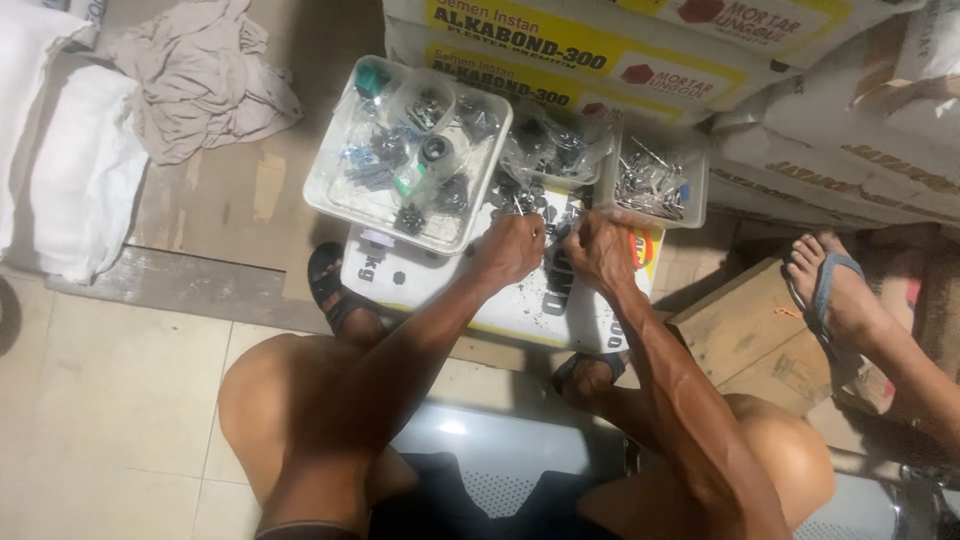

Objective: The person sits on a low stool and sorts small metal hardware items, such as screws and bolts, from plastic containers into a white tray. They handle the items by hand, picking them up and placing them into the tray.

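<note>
Apparently both hands, left (512, 246) and right (594, 250), pinch small metal parts (530, 200); grip too blurred to tell.

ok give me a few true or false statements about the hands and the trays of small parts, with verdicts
1. The left hand and the right hand are close together over a flat white sack. True.
2. The large clear tray holds folded cloth. False: it holds small bagged metal parts.
3. A smaller clear box of metal pieces sits beyond the right hand. True.
4. The crumpled cloth covers both trays. False: it lies apart on the floor, to the left.
</note>
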